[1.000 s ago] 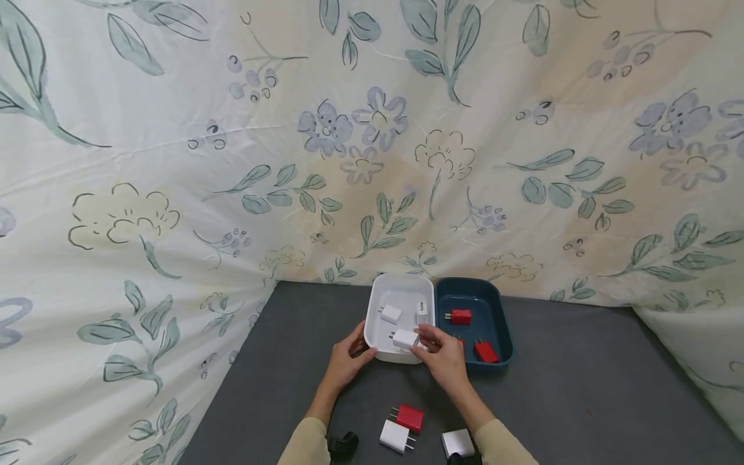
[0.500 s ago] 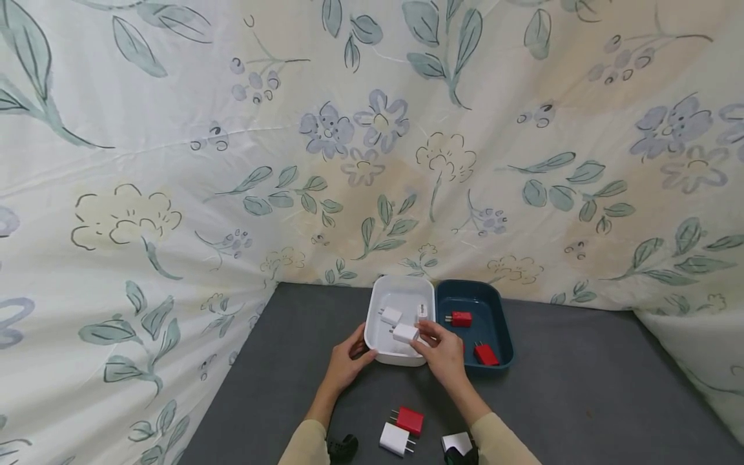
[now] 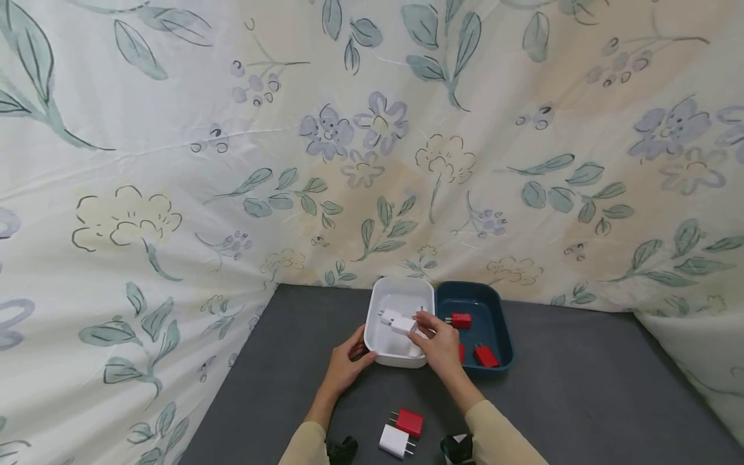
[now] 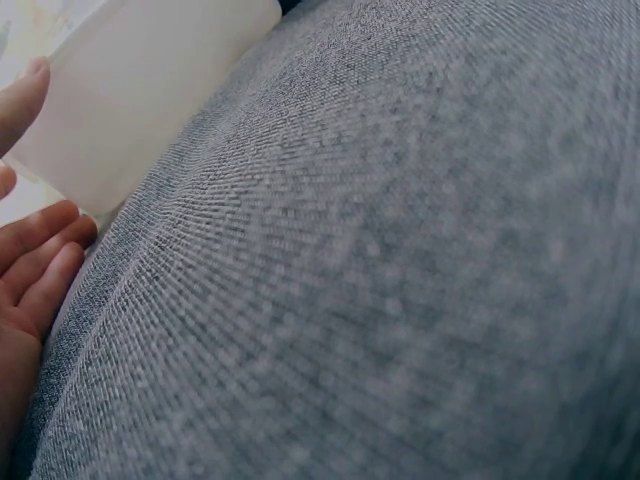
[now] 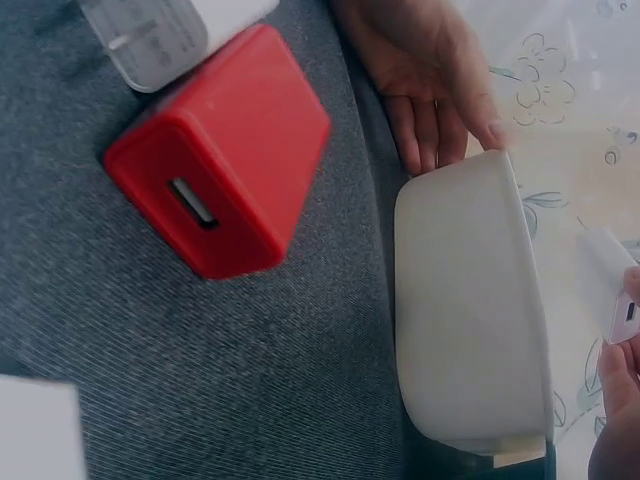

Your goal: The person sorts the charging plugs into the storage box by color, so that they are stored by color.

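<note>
My right hand (image 3: pixel 440 345) pinches a white USB charger (image 3: pixel 403 325) between thumb and fingers, over the white tray (image 3: pixel 401 361). Its USB slot shows in the right wrist view. Another white charger (image 3: pixel 386 314) lies in this tray, partly overlapped by the held one; a further one by my fingers is mostly hidden. My left hand (image 3: pixel 345 356) holds the tray's front left corner, thumb at the rim and fingers along the outer wall. Beside it stands the dark blue tray (image 3: pixel 506 342) with red chargers (image 3: pixel 485 356), one of them partly behind my right hand.
On the grey cloth in front lie a red charger (image 3: pixel 409 422) and a white charger (image 3: pixel 395 441), side by side. Another white charger (image 5: pixel 40 430) sits near my right wrist, mostly covered in the head view. A floral curtain (image 3: pixel 372 194) hangs behind the trays.
My right hand has shifted the pinched charger slightly farther back in the white tray, towards the one lying there. My left hand keeps its place at the corner.
</note>
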{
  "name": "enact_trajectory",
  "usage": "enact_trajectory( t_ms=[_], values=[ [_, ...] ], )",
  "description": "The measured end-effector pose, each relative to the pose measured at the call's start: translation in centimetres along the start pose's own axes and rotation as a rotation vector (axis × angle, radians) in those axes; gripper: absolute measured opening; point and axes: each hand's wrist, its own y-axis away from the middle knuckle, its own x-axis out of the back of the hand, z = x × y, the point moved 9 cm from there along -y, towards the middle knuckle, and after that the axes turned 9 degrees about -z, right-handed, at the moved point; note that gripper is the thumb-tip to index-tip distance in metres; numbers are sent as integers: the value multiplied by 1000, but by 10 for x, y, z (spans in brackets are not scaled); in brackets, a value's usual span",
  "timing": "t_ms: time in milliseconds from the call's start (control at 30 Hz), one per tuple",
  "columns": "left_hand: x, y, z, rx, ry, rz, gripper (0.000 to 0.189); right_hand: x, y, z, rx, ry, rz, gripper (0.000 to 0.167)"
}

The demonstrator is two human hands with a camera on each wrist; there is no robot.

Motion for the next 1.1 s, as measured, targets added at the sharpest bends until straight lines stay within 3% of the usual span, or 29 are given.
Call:
enact_trajectory(
  t_ms=[233,533,767,1100],
  values=[
    [-1,1,-3,42,-12,-2,69,1,-4,1,-18,39,12,51],
    [-1,-1,1,-11,10,5,69,-1,-8,7,-46,14,30,49],
    [-1,0,1,16,-13,-11,70,2,-12,14,-98,-40,69,47],
    [-1,0,-2,30,-11,-5,70,2,-20,13,-140,-37,63,46]
  ],
)
